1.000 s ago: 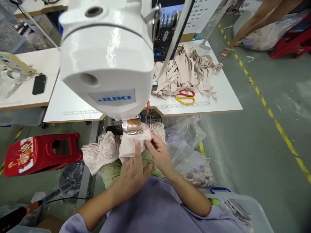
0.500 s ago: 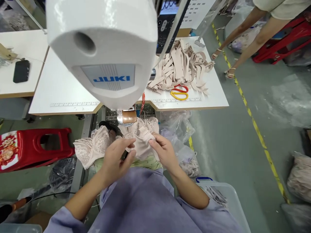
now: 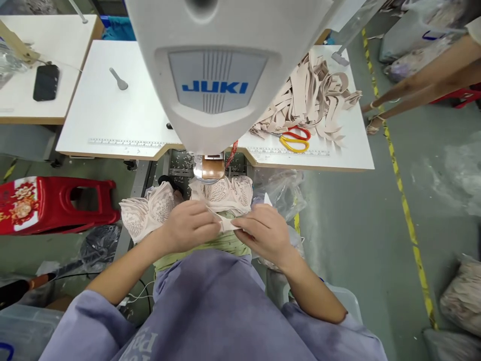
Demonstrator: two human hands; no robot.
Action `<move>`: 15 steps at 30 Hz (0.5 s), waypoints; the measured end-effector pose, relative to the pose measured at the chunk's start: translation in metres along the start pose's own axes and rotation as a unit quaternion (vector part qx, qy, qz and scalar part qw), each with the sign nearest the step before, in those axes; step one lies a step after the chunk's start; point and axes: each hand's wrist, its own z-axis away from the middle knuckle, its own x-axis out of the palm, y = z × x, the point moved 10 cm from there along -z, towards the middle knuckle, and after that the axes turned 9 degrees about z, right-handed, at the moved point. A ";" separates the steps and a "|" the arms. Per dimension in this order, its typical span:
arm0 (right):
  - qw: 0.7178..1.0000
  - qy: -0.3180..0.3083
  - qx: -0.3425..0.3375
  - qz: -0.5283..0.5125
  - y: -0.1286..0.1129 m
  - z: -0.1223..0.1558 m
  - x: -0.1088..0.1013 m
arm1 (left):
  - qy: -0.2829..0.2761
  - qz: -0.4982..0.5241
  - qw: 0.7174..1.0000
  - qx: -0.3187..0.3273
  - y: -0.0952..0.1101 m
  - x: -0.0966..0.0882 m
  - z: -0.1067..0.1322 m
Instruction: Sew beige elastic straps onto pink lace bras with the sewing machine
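A beige lace bra (image 3: pixel 221 194) lies below the head of a white JUKI sewing machine (image 3: pixel 218 75), one cup (image 3: pixel 146 213) hanging off to the left. My left hand (image 3: pixel 190 225) is closed on the garment's near edge. My right hand (image 3: pixel 263 231) pinches the same edge a little to the right. Both hands meet over a thin strip of the fabric, just in front of the machine's metal foot (image 3: pixel 212 168). My lap in lilac cloth fills the bottom of the view.
A pile of beige straps (image 3: pixel 311 95) and red-and-yellow scissors (image 3: pixel 295 140) lie on the white table (image 3: pixel 112 115) at the right. A black phone (image 3: pixel 45 81) rests on the left table. A red stool (image 3: pixel 56 203) stands at left. Another person's legs (image 3: pixel 417 85) are at upper right.
My view has moved closer under the machine head. My hands have drawn together and nearer to me, from spreading the cup flat to pinching its near edge. The other person has walked right.
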 end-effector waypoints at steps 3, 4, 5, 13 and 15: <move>0.999 -0.026 0.011 0.016 0.003 0.006 0.007 | 0.028 -0.034 0.999 0.027 0.009 -0.001 0.008; 0.999 -0.043 0.024 0.011 0.005 0.007 0.011 | 0.037 -0.035 0.998 0.031 0.011 -0.002 0.009; 0.998 -0.056 0.035 0.007 0.007 0.008 0.014 | 0.046 -0.037 0.998 0.035 0.013 -0.004 0.010; 0.972 -0.092 0.177 -0.122 0.026 0.005 0.023 | 0.114 -0.001 0.993 -0.020 0.002 -0.013 0.015; 0.908 -0.095 0.326 -0.245 0.042 0.018 0.043 | 0.151 0.024 0.980 -0.126 -0.010 -0.001 0.031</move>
